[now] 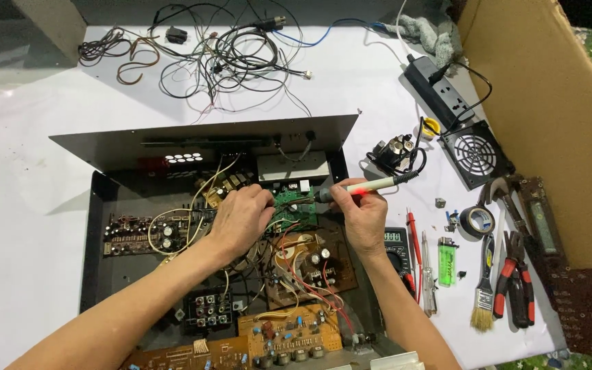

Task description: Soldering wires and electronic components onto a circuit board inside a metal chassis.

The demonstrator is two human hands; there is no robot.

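An opened black metal amplifier chassis (97,226) lies before me, filled with circuit boards and wires. My left hand (241,218) rests on the parts beside a small green circuit board (294,205), fingers curled at its left edge. My right hand (363,212) grips a white-handled soldering iron (371,185), whose tip points left onto the green board. A red glow shows between the fingers. Brown boards (289,336) with capacitors sit at the near edge of the chassis.
Tangled cables (220,55) lie at the back of the white table. On the right are a black power strip (436,89), a fan (475,152), a multimeter (397,247), screwdrivers, a green lighter (447,262), tape (477,220), a brush (483,301), pliers (515,281) and a cardboard wall (549,103).
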